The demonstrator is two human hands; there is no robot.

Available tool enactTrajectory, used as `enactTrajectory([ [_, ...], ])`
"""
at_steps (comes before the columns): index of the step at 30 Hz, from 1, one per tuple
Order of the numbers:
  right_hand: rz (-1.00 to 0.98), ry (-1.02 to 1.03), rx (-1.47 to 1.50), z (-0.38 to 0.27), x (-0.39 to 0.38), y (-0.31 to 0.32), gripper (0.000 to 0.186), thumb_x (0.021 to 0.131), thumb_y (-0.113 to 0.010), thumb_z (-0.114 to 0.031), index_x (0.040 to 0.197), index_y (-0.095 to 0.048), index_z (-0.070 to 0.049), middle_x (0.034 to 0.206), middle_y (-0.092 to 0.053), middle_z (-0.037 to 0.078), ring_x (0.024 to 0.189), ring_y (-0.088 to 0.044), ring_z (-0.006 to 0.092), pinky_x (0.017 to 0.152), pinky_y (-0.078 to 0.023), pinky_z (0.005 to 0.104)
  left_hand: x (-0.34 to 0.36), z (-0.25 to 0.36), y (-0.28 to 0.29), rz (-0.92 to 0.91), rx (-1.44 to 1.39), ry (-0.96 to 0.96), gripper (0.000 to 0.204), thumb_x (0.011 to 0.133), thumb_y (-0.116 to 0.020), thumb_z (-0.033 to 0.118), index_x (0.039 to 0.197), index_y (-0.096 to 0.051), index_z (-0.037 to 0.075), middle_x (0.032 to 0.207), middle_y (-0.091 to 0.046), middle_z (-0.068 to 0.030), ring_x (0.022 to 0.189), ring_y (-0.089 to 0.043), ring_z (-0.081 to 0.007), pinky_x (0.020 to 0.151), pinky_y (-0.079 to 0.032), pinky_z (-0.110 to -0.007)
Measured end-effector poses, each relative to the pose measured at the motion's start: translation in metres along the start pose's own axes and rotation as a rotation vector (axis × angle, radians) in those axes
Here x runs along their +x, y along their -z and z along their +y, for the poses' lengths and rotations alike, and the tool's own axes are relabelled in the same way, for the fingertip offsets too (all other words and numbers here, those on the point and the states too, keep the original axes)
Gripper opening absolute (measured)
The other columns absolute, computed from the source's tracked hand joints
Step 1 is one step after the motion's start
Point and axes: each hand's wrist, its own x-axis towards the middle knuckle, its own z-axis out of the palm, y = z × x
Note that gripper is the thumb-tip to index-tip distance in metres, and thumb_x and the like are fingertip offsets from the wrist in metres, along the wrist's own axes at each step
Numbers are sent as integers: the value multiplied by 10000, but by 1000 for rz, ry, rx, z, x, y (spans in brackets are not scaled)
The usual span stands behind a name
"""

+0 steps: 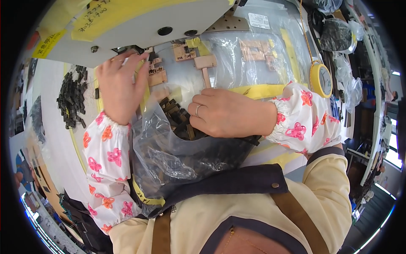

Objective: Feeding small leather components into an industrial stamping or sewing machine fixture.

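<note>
At the lower edge of a grey machine housing [177,29], my left hand [120,86] is raised with its fingers bent and thumb drawn toward them. Whatever its fingertips pinch is hidden there. My right hand [230,111] has its fingers curled down at the mouth of a clear plastic bag [169,158]. Small dark rectangular pieces [175,114] fill that bag, right beside the curled fingers. What those fingers hold is covered by the hand. Copper-coloured blocks [158,77] stand on the work plate just right of my left thumb.
A heap of dark pieces [72,97] lies on the table to the left. Copper-coloured plates [253,51] sit under plastic film at the back right, near yellow tape [258,91]. A yellow round tape measure [320,79] rests at the right, below an orange cord [305,29].
</note>
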Motion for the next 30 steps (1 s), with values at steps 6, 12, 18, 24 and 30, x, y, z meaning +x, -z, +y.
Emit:
enactTrajectory([
  [6,-44,-20,49,0,1,1,112,667,-557,-130,705,-513,-34,777,-499,69,777,-522,207,700,-460,305,12,8,-39,-160,-403,58,229,792,-618,208,1009,-612,136,805,-651,-59,721,-553,-282,753,-374,-370],
  [12,-39,-24,105,-1,-3,4,123,655,-565,-126,713,-515,-30,782,-507,73,775,-523,208,716,-459,305,17,3,-49,-84,-388,-89,159,862,-562,116,976,-564,5,783,-618,-128,691,-603,-264,599,-461,-333],
  [18,-61,-53,-3,-3,2,0,114,654,-553,-123,697,-510,-27,746,-512,70,750,-529,206,689,-455,294,12,7,-59,-19,-639,72,145,900,-506,145,978,-565,38,747,-607,-134,652,-565,-325,595,-439,-390],
  [24,-2,-70,-29,-1,4,0,107,658,-548,-115,713,-502,-36,761,-524,68,756,-539,204,674,-456,304,11,4,-50,-17,-418,62,151,873,-532,147,975,-605,63,680,-616,-126,593,-553,-351,518,-426,-404],
  [30,108,-240,-23,36,3,38,127,687,-599,-103,769,-510,-62,709,-563,77,670,-565,249,611,-452,325,9,8,-41,-38,-331,35,160,880,-518,91,997,-624,70,771,-630,-147,665,-599,-316,597,-470,-366],
])
